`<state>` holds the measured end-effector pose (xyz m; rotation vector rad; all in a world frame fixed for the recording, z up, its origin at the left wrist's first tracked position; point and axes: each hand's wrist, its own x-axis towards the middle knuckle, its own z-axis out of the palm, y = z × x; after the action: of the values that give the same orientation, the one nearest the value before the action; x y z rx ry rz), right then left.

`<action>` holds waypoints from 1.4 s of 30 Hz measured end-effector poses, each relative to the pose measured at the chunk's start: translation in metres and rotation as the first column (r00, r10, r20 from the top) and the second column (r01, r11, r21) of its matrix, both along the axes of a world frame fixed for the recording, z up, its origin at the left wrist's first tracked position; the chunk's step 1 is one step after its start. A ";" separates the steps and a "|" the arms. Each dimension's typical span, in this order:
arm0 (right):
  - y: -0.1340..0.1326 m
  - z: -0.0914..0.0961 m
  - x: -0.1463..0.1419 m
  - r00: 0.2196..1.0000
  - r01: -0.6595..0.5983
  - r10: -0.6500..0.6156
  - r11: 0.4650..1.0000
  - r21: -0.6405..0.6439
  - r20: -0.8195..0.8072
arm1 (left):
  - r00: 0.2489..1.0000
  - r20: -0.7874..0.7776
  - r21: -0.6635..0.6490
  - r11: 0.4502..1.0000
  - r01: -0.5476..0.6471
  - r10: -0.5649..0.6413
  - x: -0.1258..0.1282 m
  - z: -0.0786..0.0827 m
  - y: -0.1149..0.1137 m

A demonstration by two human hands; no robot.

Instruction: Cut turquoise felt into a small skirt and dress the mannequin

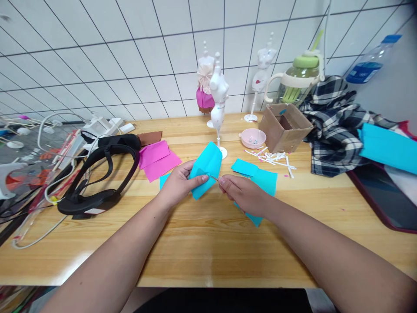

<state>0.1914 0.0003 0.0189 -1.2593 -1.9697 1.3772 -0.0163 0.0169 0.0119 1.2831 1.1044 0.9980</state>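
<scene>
Right, nearest first: left hand [179, 182] has its grip closed, thumb on top and fingers under, on a turquoise sheet [208, 161] held tilted above the tabletop [208, 252], mid-frame. Right hand [243, 191] has its grip pinched tight on a thin tool [214, 178], tip at the sheet near the left thumb. Turquoise offcuts [265, 178] lie under and beyond the right hand.

Left side: black headset frame [100, 195] with a pale strip, any print too small to read; pink sheets [159, 161] just beyond it. Right side: dark flat device [387, 195], red edge.

Further back: bare white dress form [219, 87], white strips [272, 157], pink bowl [253, 138] with small bits in it, plain brown carton [285, 128] touching or just beside it, can't tell. Plaid cloth [332, 126] right of the carton.

Rearmost: dressed form [205, 76] in cream and pink, another form [260, 74] with a red mark, green-lidded jug [298, 80], clear bottle [374, 58] with blue label; white lettering, illegible. Tiled wall [130, 56] behind.
</scene>
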 end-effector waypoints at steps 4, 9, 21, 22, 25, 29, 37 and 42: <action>0.000 0.001 -0.001 1.000 -0.002 0.001 1.000 -0.026 -0.015 | 0.999 0.050 -0.027 0.999 0.020 -0.019 -0.001 -0.001 0.000; -0.001 0.001 -0.002 0.999 -0.011 0.010 1.000 -0.027 -0.042 | 0.997 0.069 -0.029 0.998 0.049 -0.046 0.001 -0.002 -0.002; 0.001 -0.002 -0.004 1.000 -0.006 0.005 0.999 0.046 0.007 | 0.997 0.046 -0.032 0.997 0.063 -0.062 0.007 -0.002 -0.005; 0.001 -0.003 -0.004 1.000 -0.009 0.008 0.999 0.053 0.012 | 0.996 0.053 -0.033 0.997 0.070 -0.068 0.007 -0.002 -0.005; 0.002 -0.003 -0.003 1.000 -0.022 0.021 0.997 0.070 0.019 | 0.995 0.062 -0.029 0.996 0.083 -0.081 0.007 -0.003 -0.005; 0.003 -0.003 -0.003 1.000 -0.021 0.019 0.997 0.081 0.024 | 0.993 0.078 -0.033 0.995 0.091 -0.088 0.008 -0.004 -0.005; 0.005 -0.004 -0.001 0.999 0.002 -0.006 0.993 0.117 0.036 | 0.989 0.126 -0.013 0.997 0.081 -0.079 0.004 -0.002 -0.004; 0.005 -0.003 -0.001 1.000 -0.015 0.013 0.996 0.087 0.021 | 0.995 0.095 -0.041 0.998 0.038 -0.034 0.003 -0.001 -0.004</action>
<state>0.1906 0.0051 0.0159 -1.2267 -2.0333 1.2757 -0.0136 0.0128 0.0113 1.2052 1.0222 0.9931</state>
